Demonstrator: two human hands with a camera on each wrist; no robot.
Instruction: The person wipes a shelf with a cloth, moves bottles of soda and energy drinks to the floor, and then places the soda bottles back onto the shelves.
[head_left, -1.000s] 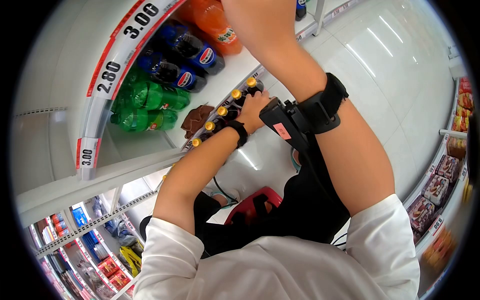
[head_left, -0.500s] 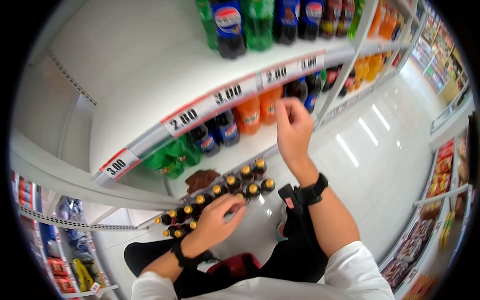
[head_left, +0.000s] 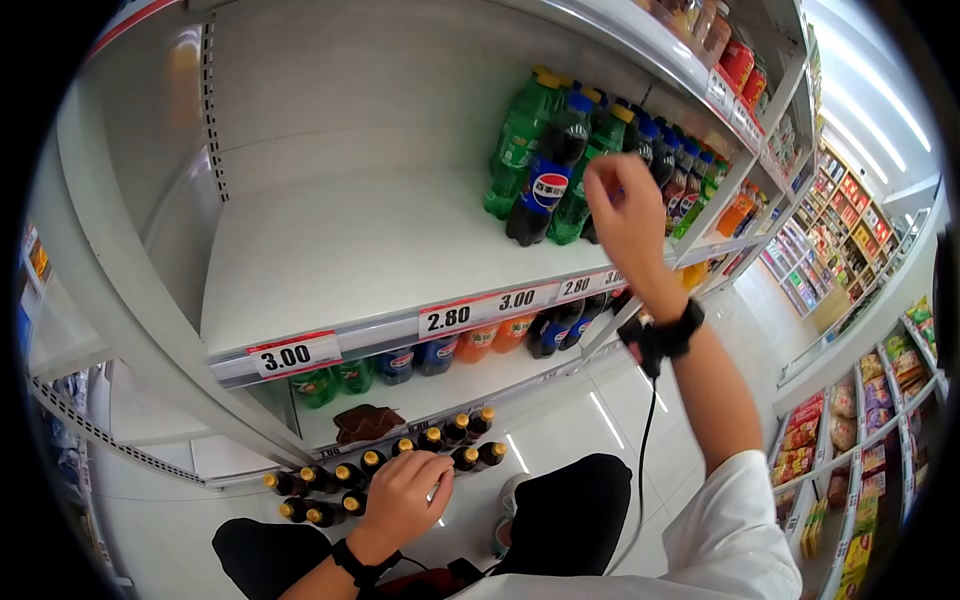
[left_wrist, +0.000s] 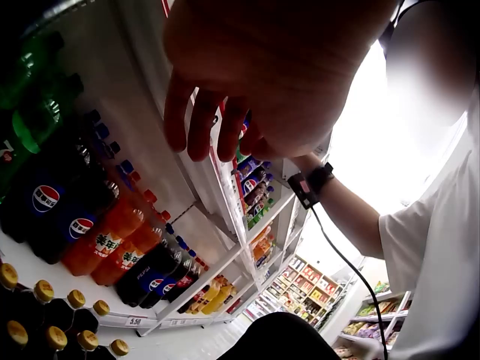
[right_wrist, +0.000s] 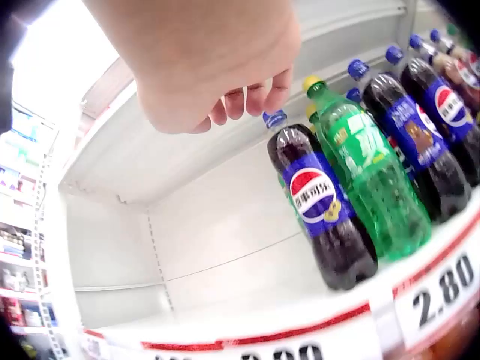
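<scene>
My right hand point(head_left: 630, 215) hovers in front of the upper shelf's bottles, its fingers loosely bent around nothing. In the right wrist view its fingertips overlap the blue cap of a cola bottle point(head_left: 550, 180) standing at the shelf front. Beside that bottle stands a green soda bottle point(right_wrist: 367, 172). Low down, my left hand point(head_left: 405, 500) holds nothing; its fingers hang loosely in the left wrist view. Close to it, several dark bottles with yellow caps point(head_left: 455, 430) stand on the floor in rows along the lower shelf.
The upper shelf point(head_left: 350, 240) has bare white surface left of the bottles. On the bottom shelf are large green, cola and orange soda bottles point(head_left: 478, 343) and a crumpled brown thing point(head_left: 368, 424). A white post point(head_left: 120, 200) rises at left. Snack racks point(head_left: 860, 440) line the right.
The head view has tilted up toward the upper shelf. My left hand has come away from the yellow-capped bottles. My right hand now appears in front of the upper-shelf bottles.
</scene>
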